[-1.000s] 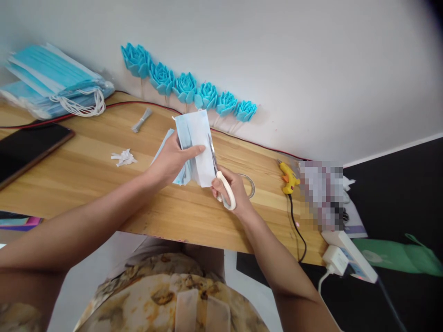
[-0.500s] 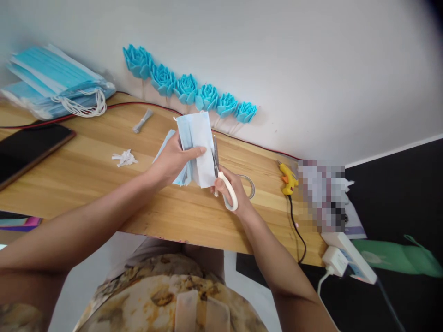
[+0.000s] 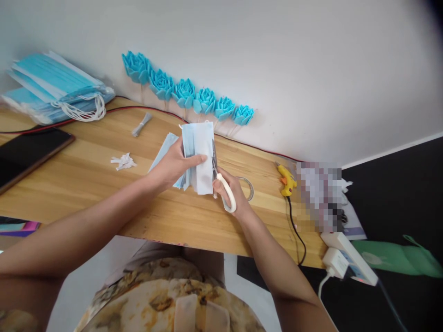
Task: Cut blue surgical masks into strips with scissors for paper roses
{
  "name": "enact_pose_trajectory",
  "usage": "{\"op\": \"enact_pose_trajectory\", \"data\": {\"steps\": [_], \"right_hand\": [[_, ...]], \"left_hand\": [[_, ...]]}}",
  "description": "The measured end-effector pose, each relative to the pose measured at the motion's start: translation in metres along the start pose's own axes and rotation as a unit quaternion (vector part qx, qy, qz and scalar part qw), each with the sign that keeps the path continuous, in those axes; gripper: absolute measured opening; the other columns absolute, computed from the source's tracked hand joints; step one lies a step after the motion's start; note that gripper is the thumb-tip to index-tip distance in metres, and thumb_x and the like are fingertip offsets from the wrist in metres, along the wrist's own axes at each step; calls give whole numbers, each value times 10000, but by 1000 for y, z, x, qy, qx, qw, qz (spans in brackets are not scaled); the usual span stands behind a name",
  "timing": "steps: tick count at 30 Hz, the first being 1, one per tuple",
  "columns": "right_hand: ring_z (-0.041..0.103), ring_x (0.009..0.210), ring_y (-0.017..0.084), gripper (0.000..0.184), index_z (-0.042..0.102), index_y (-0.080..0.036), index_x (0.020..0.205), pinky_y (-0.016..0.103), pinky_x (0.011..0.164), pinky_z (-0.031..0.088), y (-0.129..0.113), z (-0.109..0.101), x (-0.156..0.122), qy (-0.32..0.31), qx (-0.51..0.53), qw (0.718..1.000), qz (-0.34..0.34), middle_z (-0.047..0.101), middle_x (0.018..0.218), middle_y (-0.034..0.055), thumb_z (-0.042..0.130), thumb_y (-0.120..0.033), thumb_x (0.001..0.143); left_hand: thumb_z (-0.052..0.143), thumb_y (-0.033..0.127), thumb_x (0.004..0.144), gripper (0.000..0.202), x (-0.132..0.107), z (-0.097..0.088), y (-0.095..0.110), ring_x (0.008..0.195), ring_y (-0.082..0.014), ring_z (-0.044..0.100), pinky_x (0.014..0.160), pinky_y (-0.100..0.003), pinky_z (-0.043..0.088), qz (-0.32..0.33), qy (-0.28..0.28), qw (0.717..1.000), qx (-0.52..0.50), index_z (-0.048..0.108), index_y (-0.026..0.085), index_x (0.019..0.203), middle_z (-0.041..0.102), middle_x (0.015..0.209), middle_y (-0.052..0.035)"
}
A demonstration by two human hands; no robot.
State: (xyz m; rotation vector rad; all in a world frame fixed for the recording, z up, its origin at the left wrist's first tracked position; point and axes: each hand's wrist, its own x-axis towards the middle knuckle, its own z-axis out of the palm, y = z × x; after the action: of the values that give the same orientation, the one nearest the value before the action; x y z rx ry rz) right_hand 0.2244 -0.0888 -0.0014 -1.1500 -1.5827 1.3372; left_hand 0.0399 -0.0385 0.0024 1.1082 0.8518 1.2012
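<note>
My left hand [image 3: 175, 161] grips a folded pale blue and white face mask [image 3: 204, 168], its thumb pressed across the front. White-handled scissors [image 3: 226, 193] are in my right hand [image 3: 235, 189], thumb through one loop. Their blades lie along the right edge of the mask, close to or touching it. Behind my left hand, more pale blue mask pieces [image 3: 164, 148] rest on the table. A small heap of white scraps [image 3: 123, 161] lies left of that hand. A roll of tape [image 3: 249, 189] is just right of my right hand.
Blue fabric flowers [image 3: 184, 93] on thin stems lean against the wall. A stack of masks [image 3: 55, 85] and a phone [image 3: 32, 154] lie left, near a bundle of ties [image 3: 141, 124]. At right are a yellow glue gun [image 3: 287, 180] and a power strip [image 3: 351, 258].
The mask has shifted slightly right and down in view and stands more upright. The scissor blades are now closer together along its right edge.
</note>
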Motion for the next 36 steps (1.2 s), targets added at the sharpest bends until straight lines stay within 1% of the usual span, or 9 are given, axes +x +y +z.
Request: {"op": "enact_pose_trajectory", "data": {"steps": [3,6,14,18,22,26,29,33,36], "right_hand": [[460,572,107,617,679,-213,1067,261,538,361,-2,0,-1,1,-5,1000,-4,553,718,-17,661,-755,772],[461,613,118,580,675,-222,1094,264,554,374,-3,0,-1,4,-18,1000,-8,581,770,-1,659,-722,801],[602,839,186,679,658,-189,1201,300,688,500,0,3,1,14,-39,999,-22,679,1004,80,601,-751,824],[606,842,184,658,663,-194,1218,316,746,519,-1,3,1,20,-30,999,-28,689,1054,82,634,-719,823],[586,807,175,622,667,-193,1221,317,741,508,-2,3,1,15,-23,999,-29,686,1044,80,641,-685,840],[560,768,163,616,666,-199,1210,307,708,491,-2,3,1,22,-35,999,-30,678,1010,67,636,-689,839],[531,701,146,610,668,-199,1174,288,626,458,-1,3,1,29,-38,999,-18,667,926,50,631,-702,832],[481,578,113,555,672,-192,1111,266,530,396,0,2,1,29,-14,999,1,604,754,5,676,-664,819],[492,552,105,530,670,-191,1084,263,507,407,0,2,0,26,5,1000,6,585,736,-5,694,-645,811]], "left_hand": [[839,301,666,510,0,0,-2,950,-250,681,817,-388,577,-7,-10,1000,-2,577,178,1086,696,1032,-66],[845,311,663,520,0,1,-4,956,-245,675,824,-379,571,1,-9,1000,0,576,175,1087,691,1049,-67],[805,325,712,499,-1,4,-5,1023,-262,659,912,-444,557,17,32,997,73,574,170,1127,688,1098,-65],[793,315,726,485,-3,5,-3,1030,-271,661,917,-452,555,7,26,996,90,581,160,1133,691,1111,-83],[792,311,727,500,-3,5,-3,1044,-271,659,931,-457,552,12,23,995,92,574,159,1150,691,1125,-83],[788,313,728,483,-4,5,-2,1003,-263,663,901,-449,557,14,23,995,94,574,157,1132,688,1085,-77],[789,311,727,467,-3,5,-2,975,-257,666,877,-439,561,12,23,995,96,576,163,1116,686,1047,-66],[796,305,718,471,-3,6,-3,977,-259,665,879,-443,564,12,26,995,91,576,166,1110,688,1045,-62],[798,307,719,469,-3,5,-3,1002,-269,665,895,-456,564,11,23,996,89,578,168,1110,691,1058,-65]]}}
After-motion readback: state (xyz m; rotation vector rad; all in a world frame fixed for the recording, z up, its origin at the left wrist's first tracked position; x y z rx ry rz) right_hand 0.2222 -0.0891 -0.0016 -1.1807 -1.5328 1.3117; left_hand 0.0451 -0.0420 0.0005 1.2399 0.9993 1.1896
